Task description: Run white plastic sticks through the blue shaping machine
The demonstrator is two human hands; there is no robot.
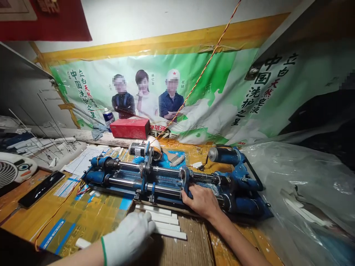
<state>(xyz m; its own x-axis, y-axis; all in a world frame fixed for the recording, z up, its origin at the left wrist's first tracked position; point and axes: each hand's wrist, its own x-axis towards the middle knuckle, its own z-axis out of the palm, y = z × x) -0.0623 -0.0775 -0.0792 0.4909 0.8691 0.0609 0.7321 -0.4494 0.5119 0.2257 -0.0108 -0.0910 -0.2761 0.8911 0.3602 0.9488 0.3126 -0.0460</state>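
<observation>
My left hand, in a white glove with a green cuff, has curled fingers at the left ends of several flat white strips. Whether a strip is pinched in it is hidden. The strips lie side by side on brown cardboard. My bare right hand is closed on the upright blue bracket of a blue bench machine. Steel rods run lengthwise through the machine, and a small motor sits above them. White powder and bits cling to the machine.
Behind the machine are a red box, a spray can and a brush. A phone and a white fan are at left. Clear plastic sheeting covers the right side. A twisted cord hangs diagonally overhead.
</observation>
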